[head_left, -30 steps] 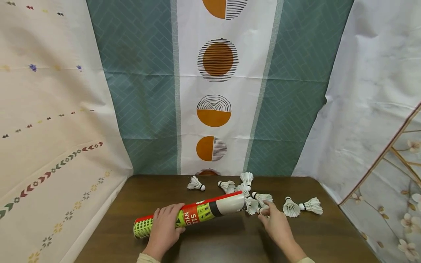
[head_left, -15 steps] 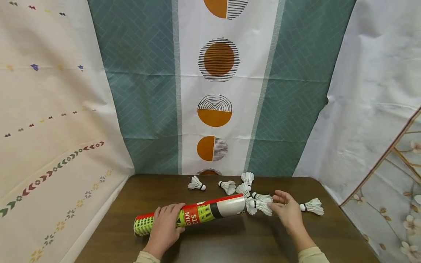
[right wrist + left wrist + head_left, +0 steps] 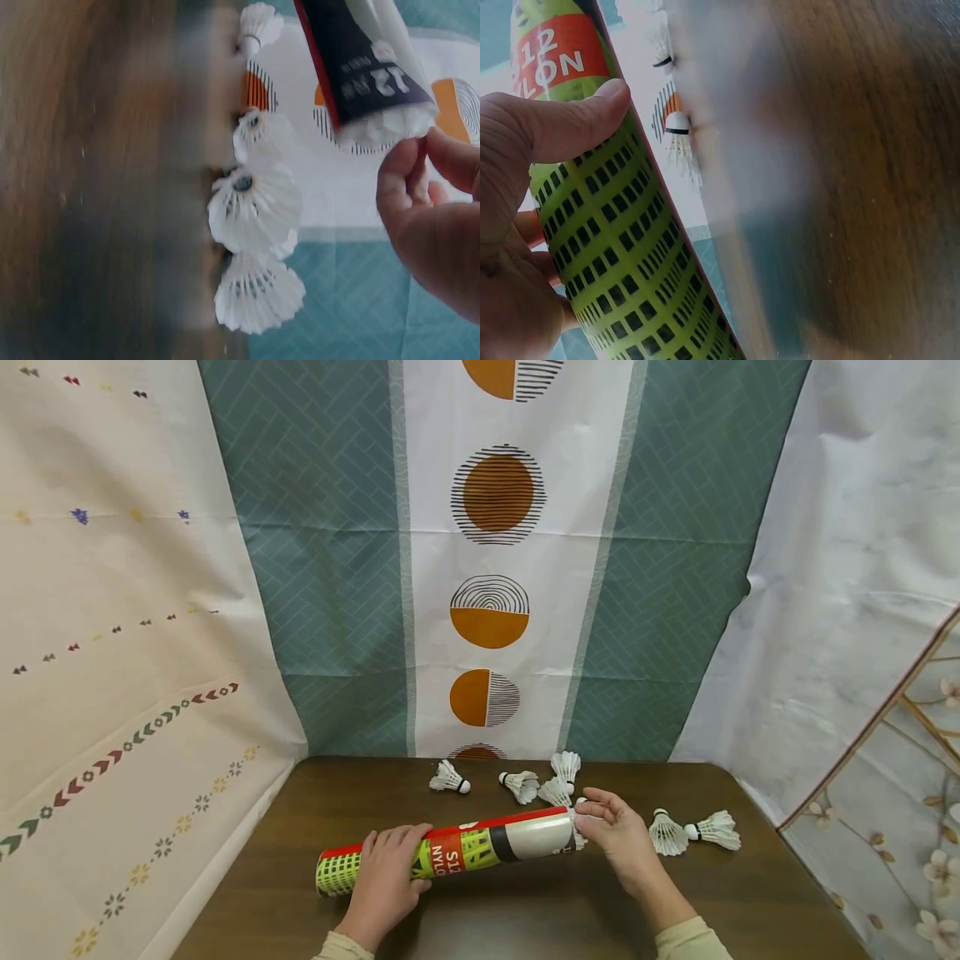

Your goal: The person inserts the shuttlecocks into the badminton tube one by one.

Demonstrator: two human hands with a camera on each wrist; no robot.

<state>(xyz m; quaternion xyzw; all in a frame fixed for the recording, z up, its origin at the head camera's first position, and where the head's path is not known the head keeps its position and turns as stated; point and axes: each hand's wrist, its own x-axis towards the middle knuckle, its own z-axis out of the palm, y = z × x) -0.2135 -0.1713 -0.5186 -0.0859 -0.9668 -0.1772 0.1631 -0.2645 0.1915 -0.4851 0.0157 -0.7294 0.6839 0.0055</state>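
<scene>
A long shuttlecock tube (image 3: pixel 528 839), yellow-green and red with a dark band, lies slantwise in my left hand (image 3: pixel 386 877). My fingers and thumb wrap its lower left half; in the left wrist view the thumb (image 3: pixel 585 124) crosses just below the red label. At the tube's right end is my right hand (image 3: pixel 622 847). Its thumb and fingertips pinch the feather edge of a shuttlecock (image 3: pixel 390 126), which sits inside the tube's mouth with its cork hidden. Behind that end, several white shuttlecocks (image 3: pixel 557 792) lie close together, partly covered by the tube and hand.
One shuttlecock (image 3: pixel 450 777) lies apart at the back left of the brown table (image 3: pixel 255 877). Another shuttlecock (image 3: pixel 520 787) is near the back middle. Two more, a shuttlecock (image 3: pixel 667 833) and its neighbour (image 3: pixel 715 831), lie right of my right hand. Patterned cloth (image 3: pixel 337 610) hangs behind.
My right hand picked up a shuttlecock, turned it cork-first towards the tube, and moved left with it into the mouth. The tube has shifted slightly right in my left hand's grip.
</scene>
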